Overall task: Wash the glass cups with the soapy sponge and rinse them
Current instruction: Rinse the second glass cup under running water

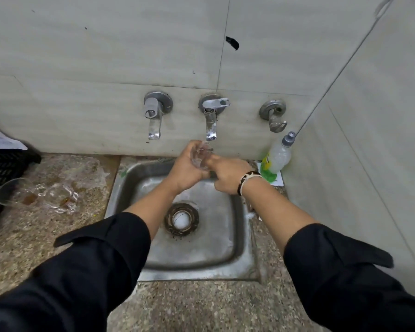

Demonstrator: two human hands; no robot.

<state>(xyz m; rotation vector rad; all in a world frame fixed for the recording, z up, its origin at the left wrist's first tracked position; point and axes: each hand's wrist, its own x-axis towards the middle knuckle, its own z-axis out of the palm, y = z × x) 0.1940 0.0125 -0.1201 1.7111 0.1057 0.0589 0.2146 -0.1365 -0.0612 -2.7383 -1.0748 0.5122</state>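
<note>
I hold a glass cup [201, 156] up under the middle tap [211, 121], over the back of the sink [240, 250]. My left hand [188, 167] grips it: the fingers curl round its left side and underneath, and the cup lies tilted, its mouth turned up toward the spout. My right hand [228, 174] meets it from the right, fingers reaching to the cup's rim; they look bent against the glass, but I cannot tell whether they pinch it or only touch it. The two hands are pressed close together with the cup between them, just below the spout. A band [246, 182] sits on my right wrist, and both black sleeves are pushed back from my forearms.

Two more cups are on the stone counter [201, 307], well to the left of my hands: one [11, 191] lies on its side near a black crate [3, 168], and the other [61, 197] is just beside it, both with a little brown liquid inside.

At the right, a soap bottle [277, 159] stands in the corner, near my right wrist. Another tap [153, 116] is on the wall to the left of the middle one. The drain [181, 219] lies below my forearms.
</note>
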